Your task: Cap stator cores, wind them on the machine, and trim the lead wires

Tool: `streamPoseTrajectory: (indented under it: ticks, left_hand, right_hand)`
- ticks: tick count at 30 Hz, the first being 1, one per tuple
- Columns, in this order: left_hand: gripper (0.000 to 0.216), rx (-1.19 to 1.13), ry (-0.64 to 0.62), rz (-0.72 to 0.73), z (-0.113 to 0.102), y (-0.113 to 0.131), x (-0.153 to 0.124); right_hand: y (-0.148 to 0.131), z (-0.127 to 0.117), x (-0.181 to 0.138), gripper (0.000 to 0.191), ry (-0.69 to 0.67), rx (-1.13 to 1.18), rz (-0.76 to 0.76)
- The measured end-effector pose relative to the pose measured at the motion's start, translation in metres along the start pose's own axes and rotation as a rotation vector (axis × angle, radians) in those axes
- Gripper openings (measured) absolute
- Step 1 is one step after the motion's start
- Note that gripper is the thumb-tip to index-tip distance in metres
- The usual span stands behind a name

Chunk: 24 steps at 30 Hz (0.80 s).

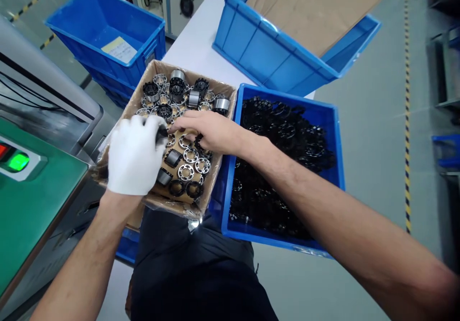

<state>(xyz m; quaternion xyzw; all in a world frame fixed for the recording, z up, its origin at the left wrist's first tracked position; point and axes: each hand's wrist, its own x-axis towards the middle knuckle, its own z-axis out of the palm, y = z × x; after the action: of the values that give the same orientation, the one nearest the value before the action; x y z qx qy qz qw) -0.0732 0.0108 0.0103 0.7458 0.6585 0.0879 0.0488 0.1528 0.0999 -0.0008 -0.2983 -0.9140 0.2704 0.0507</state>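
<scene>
My left hand (134,154), in a white glove, is curled over the cardboard box (219,160) and grips a small black part at its fingertips. My bare right hand (210,131) reaches across from the right, its fingers pinched on a black ring-shaped part (199,143) and touching what the left hand holds. The box holds several silver bearing rings (190,155) and black cage parts (173,158) lying loose.
A blue bin (332,134) full of black plastic rings stands right of the box. A blue crate (251,43) with brown cardboard inside sits behind. Another blue crate (143,52) with a paper slip is at upper left. A green machine panel (32,201) with a lit green button (18,162) is at left.
</scene>
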Motion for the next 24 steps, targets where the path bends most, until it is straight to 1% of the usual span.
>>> streamPoseTrajectory:
  ticks: [2,3,5,7,9,12,14,16,18,19,20,22,24]
  left_hand:
    - [0.035,-0.119,0.09,-0.058,-0.001,-0.01,-0.008]
    - [0.035,-0.175,0.114,-0.084,-0.002,-0.014,-0.011]
    - [0.034,-0.25,0.102,-0.134,-0.002,-0.018,-0.013]
    - [0.034,-0.237,0.05,-0.174,-0.003,-0.018,-0.012]
    - [0.032,-0.167,0.012,-0.182,-0.003,-0.016,-0.009]
    - [0.03,-0.056,-0.014,-0.113,-0.001,-0.013,-0.002]
    - [0.032,-0.015,-0.036,-0.068,0.001,-0.011,0.003]
    - [0.034,-0.008,-0.035,-0.06,0.003,-0.01,0.007]
    - [0.034,-0.015,-0.007,-0.056,0.002,-0.007,0.01]
    - [0.032,-0.014,0.008,-0.032,0.001,-0.005,0.01]
    - [0.03,-0.009,0.012,0.02,0.0,-0.003,0.009]
    - [0.024,0.005,-0.022,0.173,-0.001,0.003,0.004]
    - [0.019,0.01,-0.099,0.325,-0.001,0.01,-0.003]
  right_hand:
    - [0.002,-0.002,0.007,0.063,-0.056,-0.056,-0.04]
    - [0.0,-0.003,0.011,0.064,-0.091,-0.096,-0.04]
    - [-0.005,-0.003,0.019,0.067,-0.159,-0.18,-0.017]
    - [-0.013,-0.004,0.025,0.067,-0.217,-0.26,0.019]
    - [-0.02,-0.007,0.026,0.064,-0.257,-0.331,0.053]
    - [-0.021,-0.011,0.021,0.062,-0.273,-0.436,0.091]
    - [-0.017,-0.014,0.018,0.057,-0.244,-0.509,0.133]
    - [-0.013,-0.014,0.017,0.053,-0.192,-0.534,0.18]
    - [-0.011,-0.013,0.018,0.052,-0.126,-0.491,0.217]
    - [-0.011,-0.013,0.017,0.052,-0.099,-0.457,0.23]
    - [-0.011,-0.014,0.015,0.052,-0.072,-0.421,0.237]
    - [-0.012,-0.018,0.003,0.051,0.006,-0.341,0.232]
    - [-0.01,-0.025,-0.023,0.042,0.132,-0.248,0.235]
